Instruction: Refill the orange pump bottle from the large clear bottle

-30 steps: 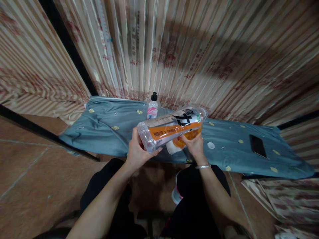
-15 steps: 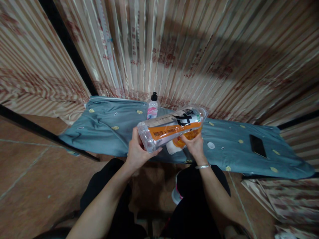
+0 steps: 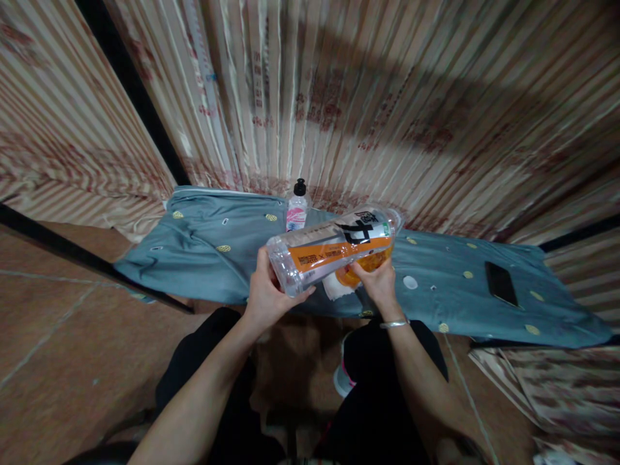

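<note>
A large clear plastic bottle [image 3: 334,245] with an orange and silver label lies tilted across the middle, its right end higher. My left hand [image 3: 271,290] is closed around the bottle's left, lower end, thumb underneath. Just below the right half of the bottle, my right hand [image 3: 378,281] is closed on an amber-orange see-through container [image 3: 371,260], partly hidden by fingers and bottle. I cannot tell whether the bottle and container touch. A white piece like paper [image 3: 335,287] shows below them. Behind the bottle's left half stands a small clear squeeze bottle [image 3: 296,210] with a black cap.
A grey-blue patterned cloth [image 3: 203,271] covers the narrow table. To the right lie a black phone [image 3: 501,283] and a white oval piece [image 3: 410,283]. Striped curtain [image 3: 310,97] hangs close behind, with a black pole [image 3: 135,97] at left. My knees are under the front edge.
</note>
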Tool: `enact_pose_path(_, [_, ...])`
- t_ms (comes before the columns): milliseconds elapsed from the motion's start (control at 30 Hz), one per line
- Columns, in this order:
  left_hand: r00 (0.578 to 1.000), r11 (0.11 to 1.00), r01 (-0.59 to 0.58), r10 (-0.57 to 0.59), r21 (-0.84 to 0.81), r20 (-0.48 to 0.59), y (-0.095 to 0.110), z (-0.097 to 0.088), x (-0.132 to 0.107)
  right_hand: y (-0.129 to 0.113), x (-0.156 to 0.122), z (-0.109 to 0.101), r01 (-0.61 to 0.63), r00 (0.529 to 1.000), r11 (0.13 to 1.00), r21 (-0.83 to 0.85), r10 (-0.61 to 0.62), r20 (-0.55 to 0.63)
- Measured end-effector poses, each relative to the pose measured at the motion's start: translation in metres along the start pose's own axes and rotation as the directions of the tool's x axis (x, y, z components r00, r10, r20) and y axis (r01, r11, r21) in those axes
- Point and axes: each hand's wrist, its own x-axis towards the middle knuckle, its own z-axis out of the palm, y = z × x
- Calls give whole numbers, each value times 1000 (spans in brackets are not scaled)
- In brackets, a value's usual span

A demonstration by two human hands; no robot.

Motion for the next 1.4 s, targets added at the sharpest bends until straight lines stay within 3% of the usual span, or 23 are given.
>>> enact_pose_path(700, [1000,1000,-11,11,-14,6,-6,1,-1,3,0,2,43,999,999,23,-43,-10])
enact_pose_path(867, [1000,1000,-30,30,-7,8,-2,1,0,1,0,2,6,1000,1000,5,-6,-9])
enact_pose_path(1167, [1000,998,-26,25,60,16,-7,-1,-1,7,1,3,26,1000,1000,4,-26,-7])
enact_pose_path(1400, [1000,999,-21,20,42,11,-1,-1,-1,10,2,5,45,998,999,-30,-46,-37])
